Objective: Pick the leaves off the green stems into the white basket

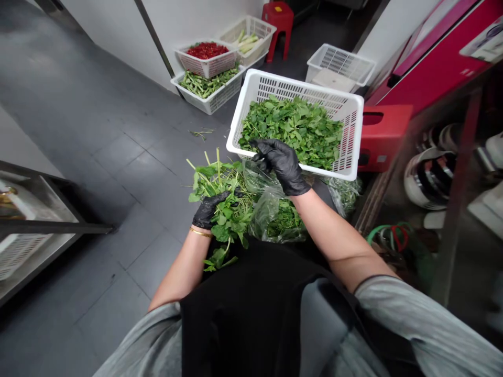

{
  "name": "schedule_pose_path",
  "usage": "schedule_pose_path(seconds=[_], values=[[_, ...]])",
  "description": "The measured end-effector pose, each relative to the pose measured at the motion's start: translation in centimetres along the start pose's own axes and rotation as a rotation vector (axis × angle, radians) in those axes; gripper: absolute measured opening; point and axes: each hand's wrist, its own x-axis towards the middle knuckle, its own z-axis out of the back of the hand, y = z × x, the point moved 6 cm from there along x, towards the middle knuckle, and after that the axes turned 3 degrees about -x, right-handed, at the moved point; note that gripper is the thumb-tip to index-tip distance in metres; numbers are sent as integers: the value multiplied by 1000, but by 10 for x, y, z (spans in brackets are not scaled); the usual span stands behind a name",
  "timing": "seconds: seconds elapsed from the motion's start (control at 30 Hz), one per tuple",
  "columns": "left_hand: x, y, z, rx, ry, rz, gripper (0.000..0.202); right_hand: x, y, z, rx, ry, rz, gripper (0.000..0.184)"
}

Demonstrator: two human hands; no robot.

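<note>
One bunch of green stems [222,201] is being clenched in the left hand [211,210] beside a plastic bag [265,214], while the right hand [281,165] is resting at a white basket's [353,136] rim above its leaves [291,131] (grip not determinable).

Gray tiled floor [118,157], white baskets [192,99], stray stems [202,133]

Grey floor tiles [118,157] leave room to pass at the left of the frame, from beside the left hand [210,209] to the metal rack [51,226] at lower left. Ahead of the right hand [281,165], the white slotted basket [298,90] blocks the way, with a red crate [381,137] just beyond it at right.
</note>
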Motion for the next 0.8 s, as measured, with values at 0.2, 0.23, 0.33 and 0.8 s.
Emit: schedule_pose_path(seconds=[0.2,0.23,0.33,0.8], values=[[3,2,7,16,-10,-46,37,-14,-31,-38,-39,238,-134,46],[4,1,10,13,-20,-67,34,-14,-31,-38,-30,208,-122,45],[5,-6,20,-54,-23,-116,24,-11,-27,-23,-24,84,-105,44],[1,-30,27,122,-91,-240,47,14,-33,37,151,-157,42,39]])
